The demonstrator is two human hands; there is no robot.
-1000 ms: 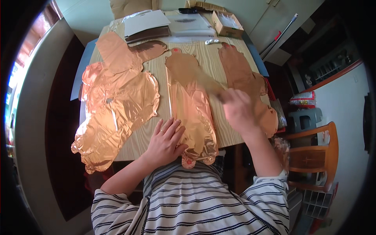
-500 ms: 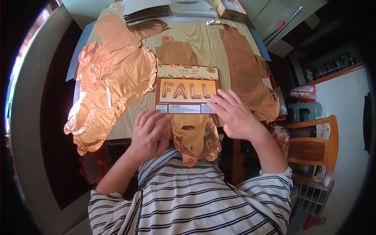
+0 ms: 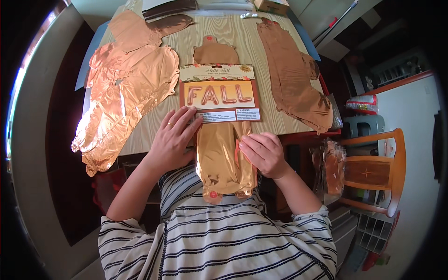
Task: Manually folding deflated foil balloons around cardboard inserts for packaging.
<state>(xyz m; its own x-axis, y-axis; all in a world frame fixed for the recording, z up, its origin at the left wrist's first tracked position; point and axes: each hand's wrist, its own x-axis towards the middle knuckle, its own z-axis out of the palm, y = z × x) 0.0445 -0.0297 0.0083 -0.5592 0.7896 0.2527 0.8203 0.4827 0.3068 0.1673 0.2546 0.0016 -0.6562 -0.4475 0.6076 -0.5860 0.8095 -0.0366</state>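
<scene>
Left hand: the left hand (image 3: 170,140) is lying flat, fingers spread, fingertips pressing the lower left corner of the cardboard header card (image 3: 219,92).
Right hand: the right hand (image 3: 262,153) is curling, fingertips pressing on the foil balloon (image 3: 224,158), gripping nothing.
Foil balloon: crinkled, shiny copper, lying under the card, drooping over the edge of the wooden table (image 3: 233,37).
Around: wrinkled copper foil balloons are lying to the left (image 3: 123,93) and right (image 3: 294,74); a wooden chair (image 3: 378,170) is standing to the right.

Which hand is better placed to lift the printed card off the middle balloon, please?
Probably the left hand: its fingertips already touch the card's lower left corner, while the right hand rests lower, on the copper foil balloon.
</scene>
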